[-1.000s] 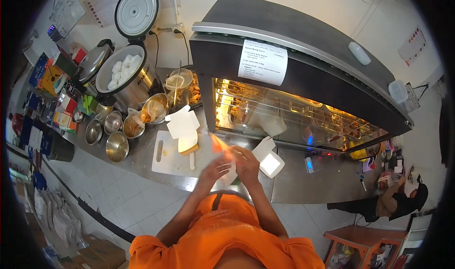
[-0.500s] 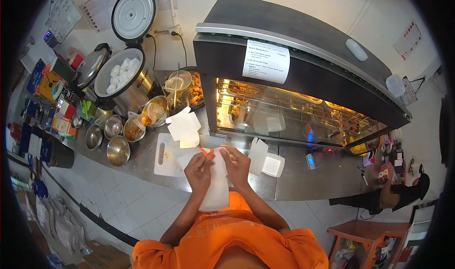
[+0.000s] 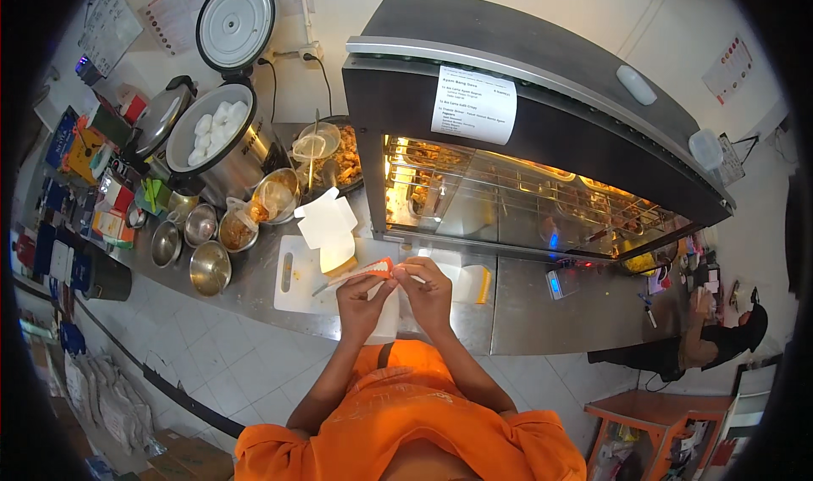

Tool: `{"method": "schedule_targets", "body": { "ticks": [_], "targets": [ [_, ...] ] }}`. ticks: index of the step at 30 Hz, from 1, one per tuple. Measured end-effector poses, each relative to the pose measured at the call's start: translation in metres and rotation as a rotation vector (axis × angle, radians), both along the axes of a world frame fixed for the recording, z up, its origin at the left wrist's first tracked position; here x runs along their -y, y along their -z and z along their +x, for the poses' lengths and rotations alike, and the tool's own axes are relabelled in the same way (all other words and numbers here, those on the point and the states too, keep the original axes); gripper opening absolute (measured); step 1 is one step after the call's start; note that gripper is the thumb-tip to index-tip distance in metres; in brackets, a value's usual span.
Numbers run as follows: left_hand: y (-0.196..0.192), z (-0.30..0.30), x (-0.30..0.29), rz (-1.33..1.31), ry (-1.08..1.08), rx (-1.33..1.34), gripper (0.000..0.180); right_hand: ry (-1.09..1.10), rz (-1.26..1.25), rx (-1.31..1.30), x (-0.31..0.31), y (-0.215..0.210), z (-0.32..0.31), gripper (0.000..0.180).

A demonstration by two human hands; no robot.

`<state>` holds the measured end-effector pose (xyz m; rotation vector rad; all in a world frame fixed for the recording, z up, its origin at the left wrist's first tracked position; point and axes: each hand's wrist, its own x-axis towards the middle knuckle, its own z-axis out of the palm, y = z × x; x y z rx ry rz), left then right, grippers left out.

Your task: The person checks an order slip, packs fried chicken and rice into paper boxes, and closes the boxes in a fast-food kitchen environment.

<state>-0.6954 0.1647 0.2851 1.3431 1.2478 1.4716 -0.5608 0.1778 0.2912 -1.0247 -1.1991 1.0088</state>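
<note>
Over the counter's front edge, both my hands are closed on a folding paper carton (image 3: 373, 269) that is white with an orange printed side. My left hand (image 3: 362, 308) pinches its lower left part. At its upper right corner, the fingers of my right hand (image 3: 426, 293) grip the edge, close to the left hand. Part of the carton hangs below and between the hands. An unfolded white box (image 3: 326, 224) stands open at the back of the white cutting board (image 3: 296, 288). To the right of my right hand, another open white box (image 3: 472, 284) with a yellow side rests on the steel counter.
A lit glass food warmer (image 3: 508, 189) with a paper slip on its front fills the back. At left stand a rice cooker (image 3: 241, 163) holding white wrapped lumps, several metal bowls (image 3: 210, 269) and a pan of food (image 3: 345, 155). Another person (image 3: 711, 337) works at far right.
My hands have turned the carton so that its orange printed side shows. The open boxes on both sides now show yellow sides. The person at right has raised an arm.
</note>
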Motion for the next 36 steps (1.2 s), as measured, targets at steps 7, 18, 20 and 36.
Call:
{"method": "schedule_targets", "body": {
  "ticks": [7, 18, 20, 36],
  "targets": [
    [-0.020, -0.010, 0.002, -0.120, 0.079, 0.136, 0.016, -0.166, 0.074, 0.046, -0.002, -0.009, 0.016, 0.015],
    [-0.046, -0.032, -0.001, -0.261, 0.216, 0.135, 0.017, -0.214, 0.100, 0.100, 0.006, -0.033, 0.023, 0.020],
    [-0.046, -0.020, -0.002, -0.243, 0.098, 0.276, 0.016, -0.170, 0.187, 0.290, 0.007, -0.042, 0.021, 0.023],
    [-0.034, -0.023, 0.008, -0.206, 0.041, 0.167, 0.013, -0.048, 0.296, 0.290, 0.013, -0.031, -0.003, 0.029]
  ]
}}
